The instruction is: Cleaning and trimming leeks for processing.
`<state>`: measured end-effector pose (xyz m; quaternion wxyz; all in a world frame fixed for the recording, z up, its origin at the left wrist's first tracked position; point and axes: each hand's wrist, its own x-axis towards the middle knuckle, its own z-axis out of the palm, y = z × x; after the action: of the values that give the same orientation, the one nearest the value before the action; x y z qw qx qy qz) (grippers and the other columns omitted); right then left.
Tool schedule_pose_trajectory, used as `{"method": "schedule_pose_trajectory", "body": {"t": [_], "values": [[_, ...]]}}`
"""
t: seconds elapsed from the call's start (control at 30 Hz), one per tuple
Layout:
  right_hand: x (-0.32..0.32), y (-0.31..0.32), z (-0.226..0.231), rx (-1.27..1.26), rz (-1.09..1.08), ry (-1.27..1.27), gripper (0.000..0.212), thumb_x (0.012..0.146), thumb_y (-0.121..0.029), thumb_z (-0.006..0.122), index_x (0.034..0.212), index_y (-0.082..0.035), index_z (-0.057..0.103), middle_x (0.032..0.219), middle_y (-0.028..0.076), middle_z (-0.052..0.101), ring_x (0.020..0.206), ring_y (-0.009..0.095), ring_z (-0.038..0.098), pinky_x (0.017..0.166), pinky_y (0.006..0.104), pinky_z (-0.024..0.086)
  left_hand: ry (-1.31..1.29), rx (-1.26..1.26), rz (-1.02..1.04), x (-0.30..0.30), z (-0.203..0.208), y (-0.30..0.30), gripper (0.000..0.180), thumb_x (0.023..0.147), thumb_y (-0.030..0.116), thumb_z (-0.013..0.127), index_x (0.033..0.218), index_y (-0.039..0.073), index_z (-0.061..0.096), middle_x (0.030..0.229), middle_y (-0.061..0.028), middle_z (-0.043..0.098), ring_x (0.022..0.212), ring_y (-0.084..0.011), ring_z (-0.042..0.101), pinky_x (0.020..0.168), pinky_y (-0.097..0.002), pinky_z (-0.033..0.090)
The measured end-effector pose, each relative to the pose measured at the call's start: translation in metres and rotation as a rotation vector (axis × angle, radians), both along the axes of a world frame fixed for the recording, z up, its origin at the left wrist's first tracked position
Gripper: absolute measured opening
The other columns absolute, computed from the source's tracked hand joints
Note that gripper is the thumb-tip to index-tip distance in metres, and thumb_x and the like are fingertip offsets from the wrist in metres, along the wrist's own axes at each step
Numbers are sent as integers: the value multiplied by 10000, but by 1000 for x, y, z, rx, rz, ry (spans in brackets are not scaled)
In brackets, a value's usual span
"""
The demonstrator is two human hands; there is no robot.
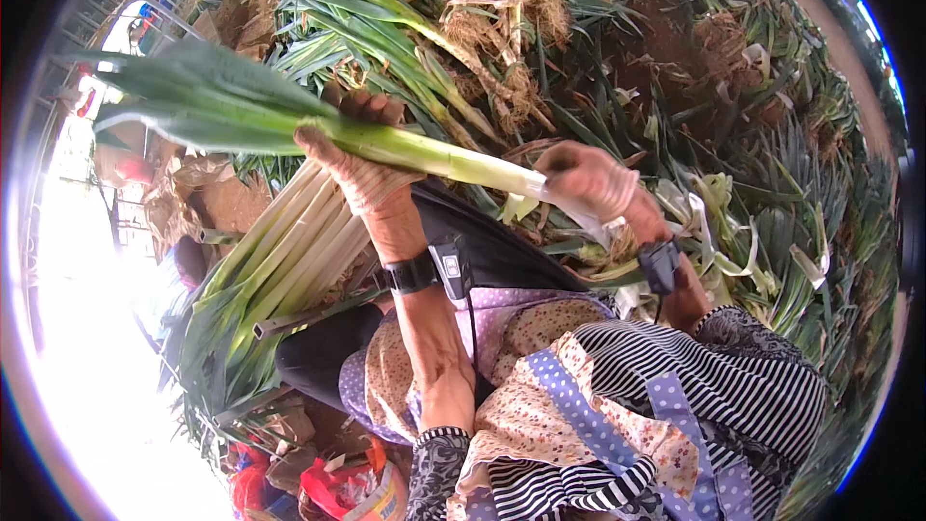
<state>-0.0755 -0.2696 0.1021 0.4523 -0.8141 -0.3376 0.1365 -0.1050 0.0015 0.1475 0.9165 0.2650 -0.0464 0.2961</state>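
A large leek [453,159] lies across in front of me, its green leaves fanning out to the left and its pale stem pointing right. My left hand [371,169] is closed round it where the leaves begin. At the white end, my right hand [593,178] has its fingers curled against the stem, slightly blurred. A pale strip of outer leaf [582,219] hangs below that hand; whether it is still joined to the stem I cannot tell. Beside my left forearm rests a bundle of trimmed leeks [280,251], white stems up and green leaves down.
Untrimmed leeks [386,14] with dry roots [521,0] are heaped ahead. Peeled leaf scraps [714,232] litter the ground at right. A metal bar [299,318] runs by my knee. A tub with red plastic [352,487] stands at lower left. Both wrists carry strapped devices [449,268].
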Motion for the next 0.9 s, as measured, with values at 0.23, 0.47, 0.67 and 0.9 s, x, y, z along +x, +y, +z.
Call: {"method": "schedule_pose_trajectory", "body": {"t": [0.23, 0.47, 0.67, 0.9], "values": [[-17, 51, 39, 14, -207, -7, 654, 596, -177, 841, 1153, -25, 534, 942, 51, 575, 842, 152, 564, 779, 284, 475, 138, 18, 245, -31, -4, 10, 729, 647, 637, 709, 1086, 90, 511, 806, -61, 576, 703, -176, 535, 602, -297, 470], [-23, 121, 37, -113, -42, -476, 783, 567, -311, 794, 1252, -146, 452, 1047, 131, 575, 980, 328, 553, 821, 437, 480, 7, 84, 161, -38, -5, 13, 684, 719, 627, 652, 1120, 101, 479, 905, -103, 590, 833, -214, 575, 679, -330, 486], [-31, 120, 38, -41, -9, -518, 659, 581, -249, 782, 1178, -171, 515, 985, 92, 585, 921, 330, 559, 785, 431, 482, 106, 128, 271, -45, 8, 1, 751, 708, 628, 664, 1162, 77, 431, 916, -107, 580, 830, -219, 561, 735, -356, 492], [-35, 78, 39, 461, 190, 312, 410, 643, -29, 765, 1030, -57, 632, 877, 30, 622, 812, 126, 587, 708, 262, 483, 158, 128, 378, -47, 1, 11, 696, 659, 627, 707, 1039, 74, 522, 802, -30, 549, 678, -104, 522, 617, -244, 473]]}}
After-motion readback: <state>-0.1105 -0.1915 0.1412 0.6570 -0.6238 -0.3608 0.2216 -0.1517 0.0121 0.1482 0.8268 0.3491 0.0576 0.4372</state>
